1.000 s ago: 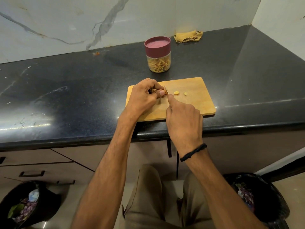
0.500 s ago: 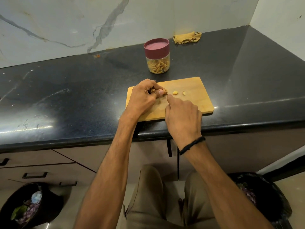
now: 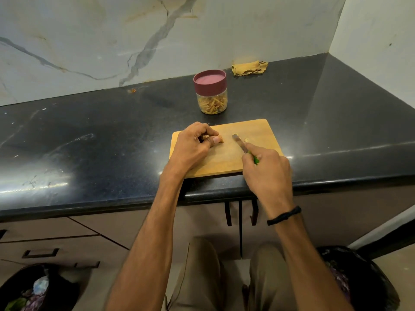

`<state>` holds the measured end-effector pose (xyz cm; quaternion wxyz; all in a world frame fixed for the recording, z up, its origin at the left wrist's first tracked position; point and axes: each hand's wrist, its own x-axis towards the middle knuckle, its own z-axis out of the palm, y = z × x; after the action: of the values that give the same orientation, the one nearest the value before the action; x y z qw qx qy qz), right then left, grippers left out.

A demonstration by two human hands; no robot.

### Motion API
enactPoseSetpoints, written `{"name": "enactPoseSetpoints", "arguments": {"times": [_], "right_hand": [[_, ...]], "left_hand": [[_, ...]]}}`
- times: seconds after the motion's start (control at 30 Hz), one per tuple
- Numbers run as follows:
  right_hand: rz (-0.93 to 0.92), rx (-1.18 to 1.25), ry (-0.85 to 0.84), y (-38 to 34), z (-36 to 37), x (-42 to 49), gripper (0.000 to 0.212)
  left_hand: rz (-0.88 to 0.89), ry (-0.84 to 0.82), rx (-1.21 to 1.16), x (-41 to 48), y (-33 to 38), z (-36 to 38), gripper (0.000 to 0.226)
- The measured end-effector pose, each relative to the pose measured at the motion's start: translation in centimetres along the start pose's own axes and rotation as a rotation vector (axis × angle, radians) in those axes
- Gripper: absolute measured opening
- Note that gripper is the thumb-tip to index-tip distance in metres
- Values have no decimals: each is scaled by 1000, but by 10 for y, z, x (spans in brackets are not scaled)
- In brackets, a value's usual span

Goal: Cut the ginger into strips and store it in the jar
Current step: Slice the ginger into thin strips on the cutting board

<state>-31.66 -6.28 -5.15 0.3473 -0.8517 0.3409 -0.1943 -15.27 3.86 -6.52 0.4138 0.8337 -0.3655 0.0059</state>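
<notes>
Pinching a piece of ginger [image 3: 221, 138] between thumb and curled fingers, a person's left hand [image 3: 193, 147] rests on the wooden cutting board [image 3: 258, 129] at the front edge of a black counter [image 3: 89, 131]. The right hand [image 3: 267, 173] grips a green-handled knife [image 3: 239, 143], whose blade is clear of the ginger and points at small cut bits [image 3: 246, 139]. A lidded jar [image 3: 211, 95] of strips stands behind the board.
</notes>
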Motion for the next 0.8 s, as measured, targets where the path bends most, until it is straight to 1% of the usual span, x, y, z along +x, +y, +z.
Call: {"name": "enactPoseSetpoints", "arguments": {"times": [0.2,0.43,0.57,0.67,0.8], "right_hand": [[-12,-4,45,3,3,1,38],[-86,-53,38,-13,8,-2,42],[-137,-88,32,-22,21,-3,44],[-151,-158,39,-24,27,-3,44],[-161,-172,42,-24,28,-2,43]], "left_hand": [[15,22,33,0,-1,0,13],[47,20,38,-3,-1,-1,18],[47,30,40,-2,0,-1,17],[52,43,28,-2,-1,0,17],[49,46,25,-1,-2,0,18]]}}
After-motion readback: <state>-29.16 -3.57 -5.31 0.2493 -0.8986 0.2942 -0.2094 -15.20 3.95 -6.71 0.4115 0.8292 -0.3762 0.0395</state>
